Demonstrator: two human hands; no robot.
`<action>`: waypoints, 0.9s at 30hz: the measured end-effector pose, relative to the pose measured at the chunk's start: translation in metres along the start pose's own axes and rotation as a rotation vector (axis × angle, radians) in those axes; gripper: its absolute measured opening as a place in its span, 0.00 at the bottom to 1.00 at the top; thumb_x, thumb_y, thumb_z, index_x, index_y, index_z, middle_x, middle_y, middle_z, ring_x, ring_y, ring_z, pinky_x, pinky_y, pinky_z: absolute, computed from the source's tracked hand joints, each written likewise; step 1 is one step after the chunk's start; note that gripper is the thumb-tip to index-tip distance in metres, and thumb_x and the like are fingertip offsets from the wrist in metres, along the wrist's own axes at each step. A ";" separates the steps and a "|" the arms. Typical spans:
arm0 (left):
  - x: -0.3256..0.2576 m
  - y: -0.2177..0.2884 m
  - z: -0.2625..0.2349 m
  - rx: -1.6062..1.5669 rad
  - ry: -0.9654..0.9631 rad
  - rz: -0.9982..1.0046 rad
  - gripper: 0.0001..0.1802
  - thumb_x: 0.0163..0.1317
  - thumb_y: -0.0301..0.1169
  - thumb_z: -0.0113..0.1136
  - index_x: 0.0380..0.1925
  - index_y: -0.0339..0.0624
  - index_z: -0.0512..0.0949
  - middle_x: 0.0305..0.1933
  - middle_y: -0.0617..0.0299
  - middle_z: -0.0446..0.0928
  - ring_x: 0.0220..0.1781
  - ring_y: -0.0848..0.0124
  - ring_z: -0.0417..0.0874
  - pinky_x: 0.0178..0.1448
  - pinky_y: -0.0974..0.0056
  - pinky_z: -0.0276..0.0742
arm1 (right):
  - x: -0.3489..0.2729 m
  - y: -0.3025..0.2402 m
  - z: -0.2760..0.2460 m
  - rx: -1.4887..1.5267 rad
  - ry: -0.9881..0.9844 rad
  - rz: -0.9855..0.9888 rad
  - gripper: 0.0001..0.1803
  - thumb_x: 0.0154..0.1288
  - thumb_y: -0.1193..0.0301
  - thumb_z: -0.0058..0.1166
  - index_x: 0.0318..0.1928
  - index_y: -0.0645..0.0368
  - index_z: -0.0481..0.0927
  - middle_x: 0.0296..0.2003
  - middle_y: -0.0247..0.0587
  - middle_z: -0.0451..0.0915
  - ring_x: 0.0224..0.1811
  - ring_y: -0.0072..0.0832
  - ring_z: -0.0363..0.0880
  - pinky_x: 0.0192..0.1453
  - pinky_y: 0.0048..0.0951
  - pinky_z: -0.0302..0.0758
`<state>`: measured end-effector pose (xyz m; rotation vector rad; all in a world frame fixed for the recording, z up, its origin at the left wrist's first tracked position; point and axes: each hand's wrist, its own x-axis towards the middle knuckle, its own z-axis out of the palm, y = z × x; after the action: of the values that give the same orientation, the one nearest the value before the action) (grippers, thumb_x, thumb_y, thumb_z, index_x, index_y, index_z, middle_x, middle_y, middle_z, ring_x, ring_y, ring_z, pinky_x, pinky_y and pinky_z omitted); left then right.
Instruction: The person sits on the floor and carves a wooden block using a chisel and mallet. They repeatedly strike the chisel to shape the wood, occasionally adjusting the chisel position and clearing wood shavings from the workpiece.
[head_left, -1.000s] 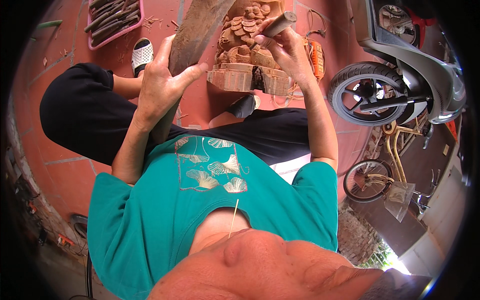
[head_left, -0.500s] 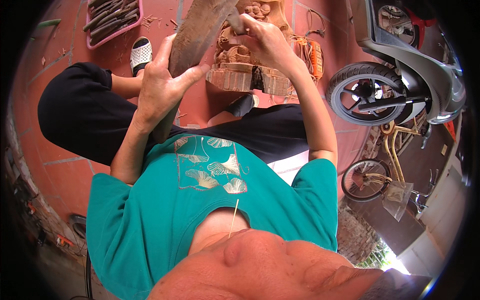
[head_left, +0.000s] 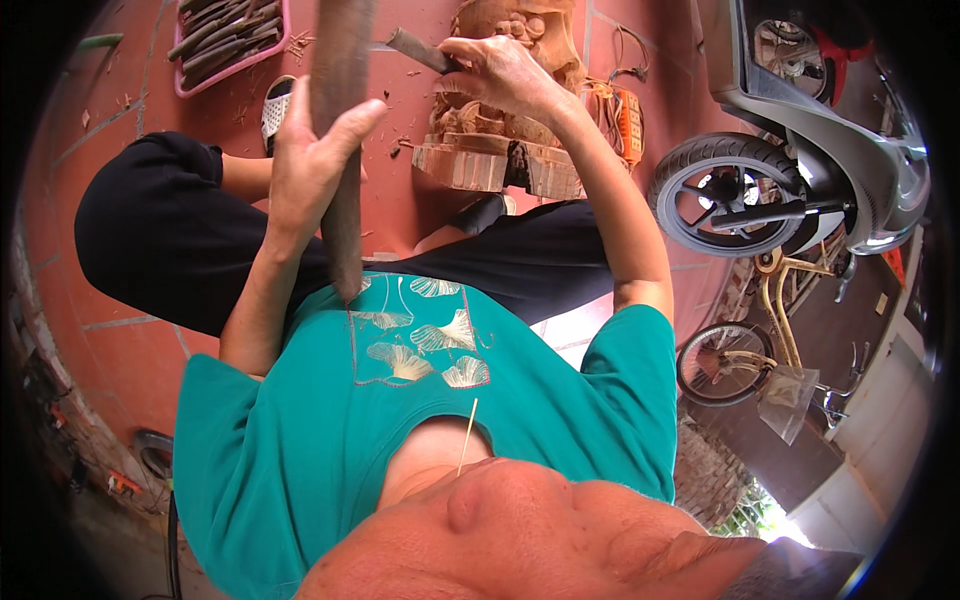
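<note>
My left hand [head_left: 308,168] is closed around a long brown wooden mallet [head_left: 341,70], which stands nearly upright in view. The mallet's upper part runs out at the top edge, slightly blurred, and its lower end reaches down by my shirt. My right hand [head_left: 508,76] grips a carving chisel, its round handle [head_left: 421,50] pointing left toward the mallet with a gap between them. The chisel's blade is hidden. Under my right hand sits a carved wooden block [head_left: 475,165] with rounded, bead-like shapes and a split, rough base.
A pink basket [head_left: 232,75] full of dark-handled tools lies at the far left. Wood chips are scattered on the red tiles. Right of the carving is an orange power strip [head_left: 629,125] with cords. A motorbike wheel [head_left: 727,195] and a bicycle [head_left: 785,310] stand at the right.
The mallet has swung left and away from the chisel, turning more upright. My right hand has moved slightly down, and the chisel handle now sticks out to the left in plain sight.
</note>
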<state>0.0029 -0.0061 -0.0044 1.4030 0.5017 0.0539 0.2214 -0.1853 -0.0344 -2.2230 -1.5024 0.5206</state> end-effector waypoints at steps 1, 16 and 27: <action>0.002 -0.001 0.001 0.101 -0.058 0.018 0.28 0.67 0.39 0.69 0.59 0.33 0.72 0.42 0.58 0.82 0.44 0.73 0.83 0.50 0.66 0.79 | 0.000 -0.001 0.000 -0.001 -0.018 -0.016 0.22 0.64 0.59 0.68 0.52 0.58 0.81 0.34 0.49 0.85 0.37 0.48 0.86 0.42 0.45 0.79; 0.002 -0.017 0.005 0.015 -0.012 0.155 0.20 0.67 0.39 0.67 0.48 0.37 0.72 0.31 0.63 0.78 0.22 0.75 0.79 0.26 0.69 0.76 | -0.007 -0.004 0.004 0.009 0.024 -0.067 0.20 0.65 0.62 0.67 0.51 0.60 0.78 0.34 0.48 0.82 0.36 0.49 0.83 0.41 0.44 0.77; -0.001 0.007 -0.008 -0.232 0.094 0.039 0.18 0.71 0.41 0.64 0.48 0.41 0.71 0.25 0.67 0.74 0.17 0.81 0.76 0.21 0.78 0.76 | -0.020 -0.015 -0.025 0.144 0.157 0.107 0.14 0.72 0.65 0.61 0.48 0.61 0.77 0.33 0.48 0.78 0.33 0.40 0.81 0.40 0.37 0.75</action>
<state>0.0003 0.0023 0.0020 1.1866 0.5284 0.2048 0.2161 -0.2024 -0.0036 -2.1854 -1.2344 0.4600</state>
